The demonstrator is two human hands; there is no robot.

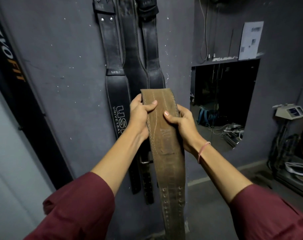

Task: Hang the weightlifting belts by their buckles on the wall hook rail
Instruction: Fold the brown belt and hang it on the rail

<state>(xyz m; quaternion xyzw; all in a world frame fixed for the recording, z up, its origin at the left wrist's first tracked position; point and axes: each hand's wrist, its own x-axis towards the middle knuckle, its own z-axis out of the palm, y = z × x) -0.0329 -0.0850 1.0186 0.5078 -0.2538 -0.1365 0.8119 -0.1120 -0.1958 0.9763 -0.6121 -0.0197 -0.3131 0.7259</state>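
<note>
A brown leather weightlifting belt (166, 153) hangs down in front of me, folded over at the top, its punched holes near the bottom. My left hand (140, 112) grips its left edge near the fold, thumb across the front. My right hand (179, 118) grips the right edge at about the same height. Behind it, black weightlifting belts (116, 70) hang down the grey wall (69, 66); one reads "USI UNIVERSAL". Their tops run out of the frame, so the hook rail is hidden. The brown belt's buckle is not visible.
A dark banner (17, 80) leans along the wall at the left. To the right, a mirror (225, 101) reflects a bag and cables. A sheet of paper (251, 40) is stuck above it. A small device (292, 111), cables and clutter sit at the far right.
</note>
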